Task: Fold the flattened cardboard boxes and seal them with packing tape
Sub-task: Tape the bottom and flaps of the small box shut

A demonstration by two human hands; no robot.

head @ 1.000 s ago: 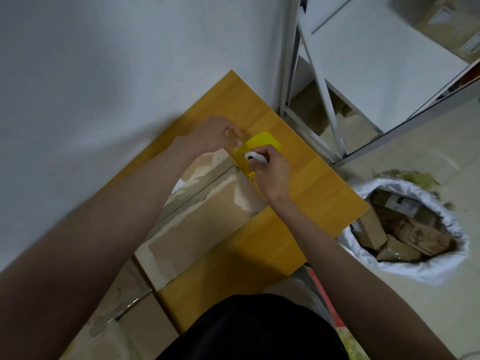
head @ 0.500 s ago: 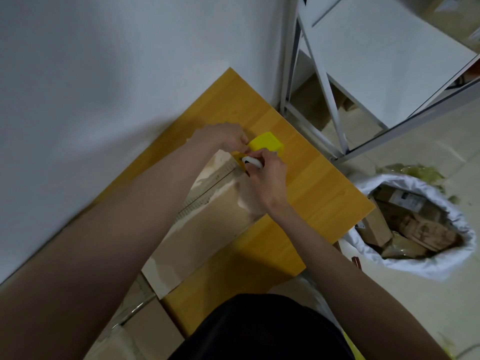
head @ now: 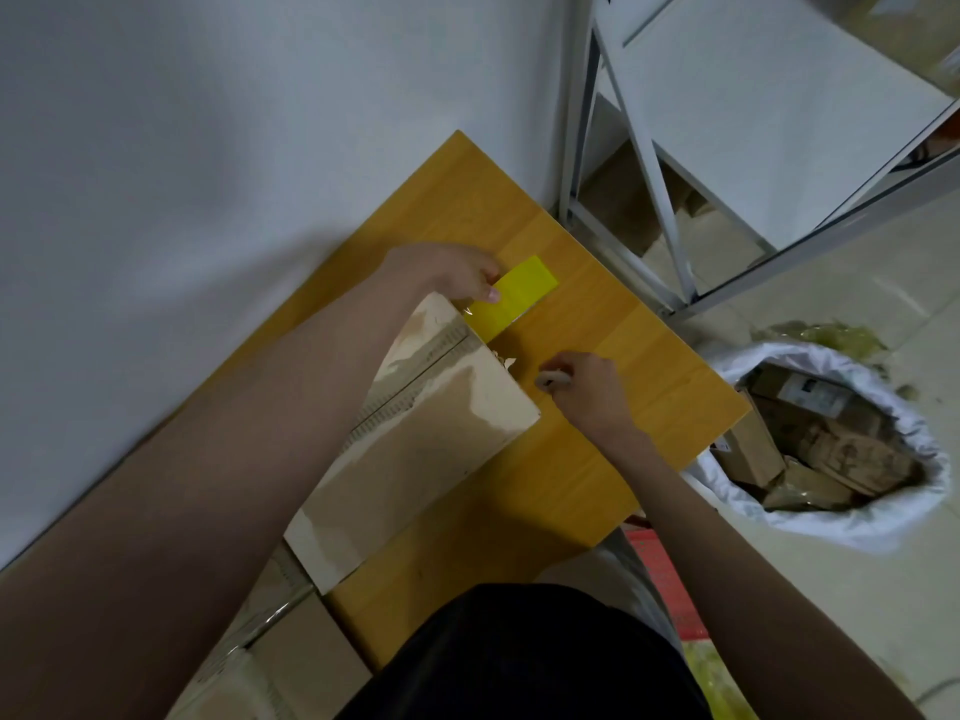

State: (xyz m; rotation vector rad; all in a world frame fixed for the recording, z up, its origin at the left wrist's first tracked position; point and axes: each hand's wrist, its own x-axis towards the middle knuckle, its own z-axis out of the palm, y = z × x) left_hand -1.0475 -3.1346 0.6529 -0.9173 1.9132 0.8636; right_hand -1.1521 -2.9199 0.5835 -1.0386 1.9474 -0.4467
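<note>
Cardboard box (head: 415,449) bears no legible writing; left grip (head: 447,272) pinches yellow tape (head: 511,298), right grip (head: 587,387) clenches a white tool (head: 551,379).

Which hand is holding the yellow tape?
The left hand, up by the far end of the box, pinches the yellow tape. The right hand grips only a small white tool.
</note>
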